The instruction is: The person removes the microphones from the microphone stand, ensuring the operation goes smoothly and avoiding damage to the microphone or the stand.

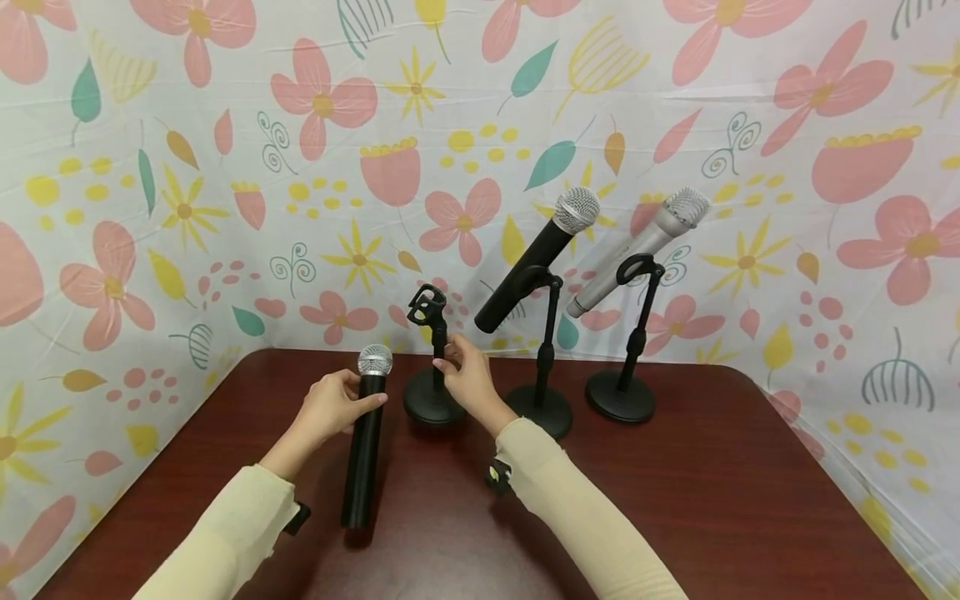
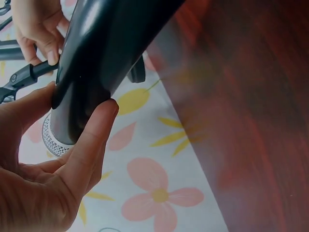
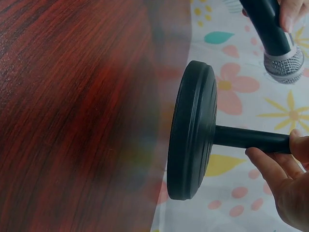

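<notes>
A black microphone with a silver mesh head hangs tilted from my left hand, whose thumb and fingers grip it just below the mesh. Its tail end points toward the front of the table. My right hand pinches the stem of a black desk microphone stand. This stand's clip at the top holds nothing, and its round base is at the table's back part. The left wrist view shows the microphone's dark body close up between thumb and fingers.
To the right, a second stand holds a black microphone, and a third stand holds a silver-grey one. Both microphones slant up to the right. Flower-printed cloth rises behind the dark red wooden table.
</notes>
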### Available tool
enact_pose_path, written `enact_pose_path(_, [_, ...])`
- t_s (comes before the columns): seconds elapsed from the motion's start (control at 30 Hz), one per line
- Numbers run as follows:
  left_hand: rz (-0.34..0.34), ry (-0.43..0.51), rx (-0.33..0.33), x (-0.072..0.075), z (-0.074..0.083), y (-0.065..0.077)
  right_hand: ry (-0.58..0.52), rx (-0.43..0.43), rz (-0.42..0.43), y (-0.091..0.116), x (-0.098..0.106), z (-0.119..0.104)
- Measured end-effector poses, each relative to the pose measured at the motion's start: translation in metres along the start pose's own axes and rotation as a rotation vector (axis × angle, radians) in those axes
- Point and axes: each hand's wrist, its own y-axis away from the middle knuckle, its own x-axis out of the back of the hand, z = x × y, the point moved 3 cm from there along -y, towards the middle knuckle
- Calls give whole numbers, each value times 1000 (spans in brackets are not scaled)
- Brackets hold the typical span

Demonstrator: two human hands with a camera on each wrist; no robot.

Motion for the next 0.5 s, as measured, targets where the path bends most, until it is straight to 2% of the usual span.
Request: enact_pose_path(0.5, [-38,-56,17,-16,-16,4,21,-16,4,-1,-3,5])
